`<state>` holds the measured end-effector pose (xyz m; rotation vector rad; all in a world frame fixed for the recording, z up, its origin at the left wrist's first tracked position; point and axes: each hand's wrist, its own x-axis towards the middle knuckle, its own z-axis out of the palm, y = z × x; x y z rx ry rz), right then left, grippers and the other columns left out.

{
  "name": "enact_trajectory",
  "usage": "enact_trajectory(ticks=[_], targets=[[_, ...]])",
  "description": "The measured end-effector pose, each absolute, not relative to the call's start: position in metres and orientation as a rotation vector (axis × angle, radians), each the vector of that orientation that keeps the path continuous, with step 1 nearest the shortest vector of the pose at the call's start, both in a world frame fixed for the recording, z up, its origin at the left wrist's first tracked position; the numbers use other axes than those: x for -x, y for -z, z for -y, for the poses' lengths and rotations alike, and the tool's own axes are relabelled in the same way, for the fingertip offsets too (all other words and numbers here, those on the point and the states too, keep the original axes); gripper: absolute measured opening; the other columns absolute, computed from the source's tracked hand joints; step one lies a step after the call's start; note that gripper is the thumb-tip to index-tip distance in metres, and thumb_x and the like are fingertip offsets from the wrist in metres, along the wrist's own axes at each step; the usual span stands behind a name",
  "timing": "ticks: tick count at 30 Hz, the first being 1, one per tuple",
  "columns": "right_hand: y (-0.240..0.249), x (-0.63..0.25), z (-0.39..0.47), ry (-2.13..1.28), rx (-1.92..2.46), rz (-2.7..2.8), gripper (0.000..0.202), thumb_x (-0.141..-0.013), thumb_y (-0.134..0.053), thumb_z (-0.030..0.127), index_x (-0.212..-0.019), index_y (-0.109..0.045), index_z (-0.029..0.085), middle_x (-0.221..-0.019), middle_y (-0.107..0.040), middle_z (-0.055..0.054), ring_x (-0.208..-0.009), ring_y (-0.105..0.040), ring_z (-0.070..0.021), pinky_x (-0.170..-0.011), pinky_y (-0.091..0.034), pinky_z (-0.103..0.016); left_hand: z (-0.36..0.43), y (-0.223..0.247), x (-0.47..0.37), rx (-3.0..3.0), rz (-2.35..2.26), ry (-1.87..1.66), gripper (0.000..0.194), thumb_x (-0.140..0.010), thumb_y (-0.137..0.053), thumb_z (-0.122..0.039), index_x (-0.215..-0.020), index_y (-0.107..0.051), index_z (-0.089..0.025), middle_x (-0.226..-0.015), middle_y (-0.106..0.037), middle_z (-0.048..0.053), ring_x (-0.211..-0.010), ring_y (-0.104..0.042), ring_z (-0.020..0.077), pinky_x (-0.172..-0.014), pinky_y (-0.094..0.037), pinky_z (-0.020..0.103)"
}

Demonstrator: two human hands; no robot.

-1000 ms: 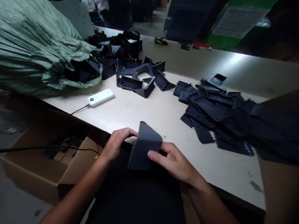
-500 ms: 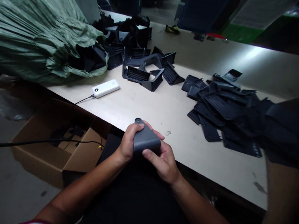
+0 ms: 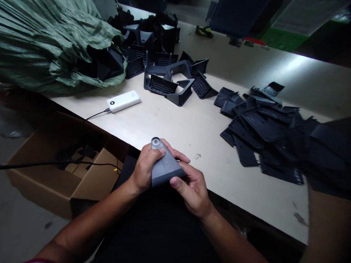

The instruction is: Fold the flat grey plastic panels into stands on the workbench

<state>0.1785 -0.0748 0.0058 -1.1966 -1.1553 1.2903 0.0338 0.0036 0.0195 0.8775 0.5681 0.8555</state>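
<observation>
Head view: you hold a grey plastic part (image 3: 164,168) at the near table (image 3: 193,132) edge.
Left hand (image 3: 145,167): yours, wrapped round its left side.
Right hand (image 3: 192,188): yours, gripping its right lower corner.
Nearby: flat black pieces (image 3: 265,127) to your right.

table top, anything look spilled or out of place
Yes: black plastic parts spill out of the open green sack onto the table, and a loose heap of flat black pieces lies scattered on the right. A white power bank lies among them, its cable trailing over the edge.
</observation>
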Motion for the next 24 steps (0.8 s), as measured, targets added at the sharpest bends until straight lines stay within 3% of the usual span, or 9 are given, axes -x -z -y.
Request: enact_trajectory(ticks=[4, 8, 14, 19, 24], targets=[[-0.01, -0.183, 0.068, -1.397, 1.133, 1.167, 0.03, -0.09, -0.077, 0.051, -0.1, -0.078, 0.023, -0.097, -0.069, -0.005, -0.086, -0.064, -0.0232, -0.078, -0.053, -0.036, -0.007, -0.017, -0.029, -0.892, -0.543, -0.849, 0.021, -0.093, -0.059, -0.033, -0.092, -0.07, -0.015, -0.093, -0.082, 0.013, -0.095, -0.077, 0.0308, -0.087, -0.058, 0.04], [-0.008, -0.191, 0.066, -1.357, 1.211, 1.297, 0.026, -0.089, -0.08, 0.047, -0.1, -0.08, 0.023, -0.085, -0.07, -0.002, -0.078, -0.064, -0.0206, -0.073, -0.053, -0.033, -0.01, -0.012, -0.028, -0.804, -0.545, -0.846, 0.024, -0.093, -0.057, -0.033, -0.087, -0.071, -0.014, -0.096, -0.082, 0.014, -0.095, -0.076, 0.0295, -0.088, -0.057, 0.04], [-0.001, -0.207, 0.059, -1.071, 1.306, 1.573, 0.024, -0.094, -0.074, 0.034, -0.116, -0.082, 0.031, -0.115, -0.081, -0.006, -0.106, -0.075, -0.0279, -0.096, -0.059, -0.039, -0.017, -0.006, -0.027, -0.58, -0.555, -0.891, 0.032, -0.089, -0.055, -0.043, -0.078, -0.07, -0.016, -0.09, -0.082, 0.015, -0.089, -0.075, 0.0284, -0.088, -0.055, 0.04], [-0.01, -0.217, 0.047, -1.158, 1.417, 1.562, 0.022, -0.089, -0.078, 0.047, -0.103, -0.088, 0.033, -0.093, -0.085, -0.006, -0.078, -0.08, -0.0275, -0.074, -0.067, -0.035, -0.011, 0.018, -0.011, -0.457, -0.839, -0.89, 0.039, -0.082, -0.07, -0.052, -0.075, -0.071, -0.014, -0.072, -0.073, 0.006, -0.065, -0.063, 0.0175, -0.07, -0.049, 0.029], [-0.017, -0.2, 0.031, -1.404, 1.455, 1.495, 0.036, -0.083, -0.08, 0.059, -0.101, -0.088, 0.029, -0.096, -0.085, -0.009, -0.083, -0.082, -0.0312, -0.072, -0.069, -0.035, 0.0, 0.035, 0.014, -0.138, -0.762, -0.727, 0.039, -0.078, -0.075, -0.051, -0.081, -0.074, -0.012, -0.071, -0.073, 0.008, -0.065, -0.066, 0.0188, -0.069, -0.05, 0.03]])
